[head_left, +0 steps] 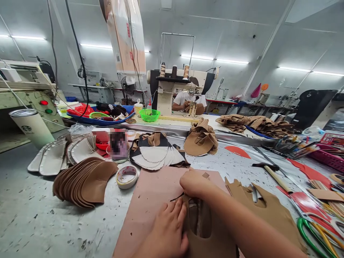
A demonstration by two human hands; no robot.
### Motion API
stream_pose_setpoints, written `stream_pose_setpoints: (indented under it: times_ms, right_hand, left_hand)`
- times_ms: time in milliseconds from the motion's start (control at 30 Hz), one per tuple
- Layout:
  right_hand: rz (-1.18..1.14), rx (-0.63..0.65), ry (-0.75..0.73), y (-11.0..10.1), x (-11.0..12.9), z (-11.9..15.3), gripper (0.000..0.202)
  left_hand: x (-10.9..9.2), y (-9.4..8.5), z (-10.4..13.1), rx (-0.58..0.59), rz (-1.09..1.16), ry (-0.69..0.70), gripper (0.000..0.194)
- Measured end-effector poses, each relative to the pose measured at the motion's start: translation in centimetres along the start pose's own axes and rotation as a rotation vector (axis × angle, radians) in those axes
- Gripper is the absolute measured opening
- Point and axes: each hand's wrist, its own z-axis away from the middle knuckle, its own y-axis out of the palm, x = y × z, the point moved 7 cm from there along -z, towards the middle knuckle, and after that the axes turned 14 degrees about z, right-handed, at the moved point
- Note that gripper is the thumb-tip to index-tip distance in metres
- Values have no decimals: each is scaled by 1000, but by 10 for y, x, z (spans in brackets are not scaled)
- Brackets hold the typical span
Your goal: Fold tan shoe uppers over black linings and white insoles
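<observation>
A brown fabric piece [220, 229] with an oval opening lies on a pink board [145, 193]. My left hand [170, 222] rests at the piece's left edge, fingers stretched out and pressing down flat. My right hand [195, 182] reaches across to the piece's upper end, its fingers curled down around the edge; what lies under the fingertips is hidden. A short dark strip [176, 197] shows on the board between the two hands. Right of the board lies another brown cut piece [264, 215].
Stacked brown panels [83, 181] and a tape roll [127, 177] sit at the left, near a tumbler [32, 127]. A hammer [278, 179] and green-handled scissors [309, 233] lie right. Behind stands a sewing machine [166, 96], with a person [185, 100] beyond it.
</observation>
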Motion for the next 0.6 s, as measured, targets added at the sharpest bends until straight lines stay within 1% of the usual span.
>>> stream_pose_setpoints:
  times_ms: [133,267,367,433,600]
  right_hand:
    - [-22,-2,-23,5,-6,-2,21]
    - [-85,11,-78,13,-15,-4,19]
    - [-111,12,-90,17,-20,-9,20]
    - [-111,12,-91,17,-21,-13,19]
    - [-85,40,-88,13,-19,-18,16]
  left_hand:
    - [-4,-2,-7,8,-20,-12,65]
    - [1,7,-11,36,-22,-30,68]
    - [5,11,-13,41,-37,-52,68]
    - [4,10,-15,40,-49,-59,69]
    - [0,8,-19,106,-48,-78,72]
